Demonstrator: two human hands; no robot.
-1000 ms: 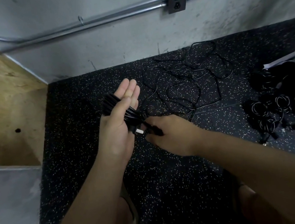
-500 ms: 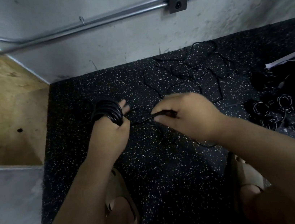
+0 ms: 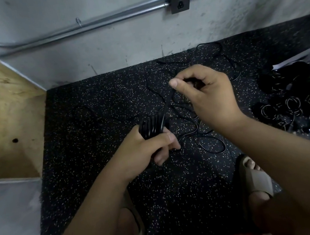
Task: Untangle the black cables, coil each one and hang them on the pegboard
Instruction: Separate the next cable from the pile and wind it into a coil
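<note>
The left hand grips the coil (free cable slanting up-right to the pinching right hand).

Left hand grips black cable coil; right hand pinches its free strand above. Loose cables on speckled floor; coiled bundles to the right.

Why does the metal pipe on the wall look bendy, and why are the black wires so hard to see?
Head view: the wide-angle lens probably bows the pipe near the edges. Head view: the light is dim, so the black loose cables barely stand out on the dark speckled floor. Head view: the cable pile at the right edge looks slightly smeared.
</note>
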